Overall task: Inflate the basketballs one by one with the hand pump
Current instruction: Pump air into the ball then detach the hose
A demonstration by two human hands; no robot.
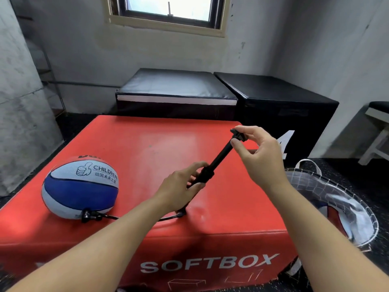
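A blue, white and red basketball marked CHILDREN lies on the left of the red soft box. A thin black hose runs from the ball's valve to the black hand pump. My left hand grips the pump's barrel above the box top. My right hand pinches the pump's handle, with the rod drawn out and slanting up to the right.
A mesh laundry-style bag with another ball inside stands on the floor at the right of the box. Two black padded boxes sit behind. A white bench is at the far right, a wall at the left.
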